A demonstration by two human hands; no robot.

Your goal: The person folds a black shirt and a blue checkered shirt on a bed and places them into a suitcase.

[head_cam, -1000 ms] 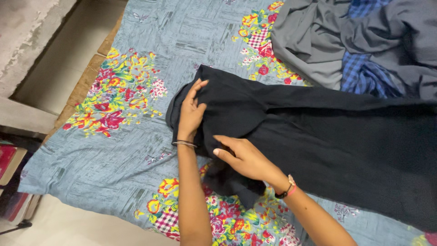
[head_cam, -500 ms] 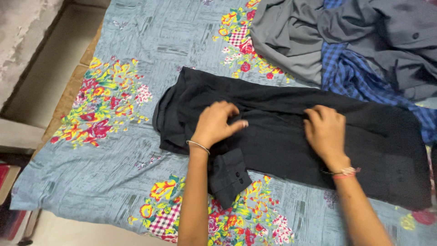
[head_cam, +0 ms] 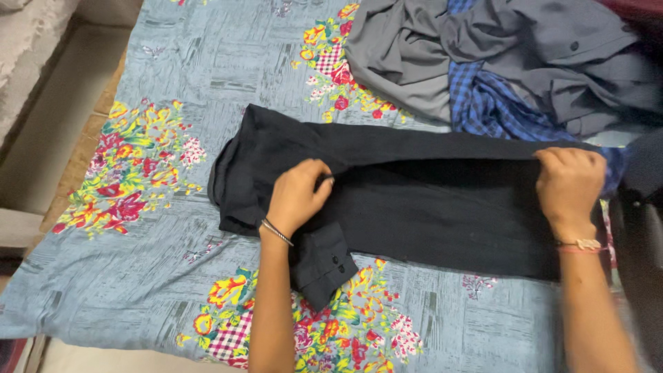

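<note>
**Right hand has slid out to the far end of the dark shirt**

Since the earlier frame your right hand [head_cam: 570,183] has travelled along the black shirt [head_cam: 428,200] from near its middle to its right-hand end, while your left hand [head_cam: 297,195] has stayed close to the collar end, shifting only a little. The garment now lies flatter and more stretched between them.

You have the shirt spread on the floral bedsheet [head_cam: 138,262] with its long axis running left to right across your view, directly in front of you. Your hands sit at opposite ends of that axis, well apart. The right hand is curled over the upper right corner, fingers closed on the fabric edge. The left hand rests on the cloth with fingers bent and gathered; whether it actually pinches a fold, you cannot tell from here.

A buttoned cuff [head_cam: 324,266] pokes out from the lower edge just beside your left wrist, so the left hand is clearly the nearer one to it. A heap of grey and blue-checked clothes [head_cam: 497,69] lies beyond the shirt's far edge, touching it near the right hand.
</note>
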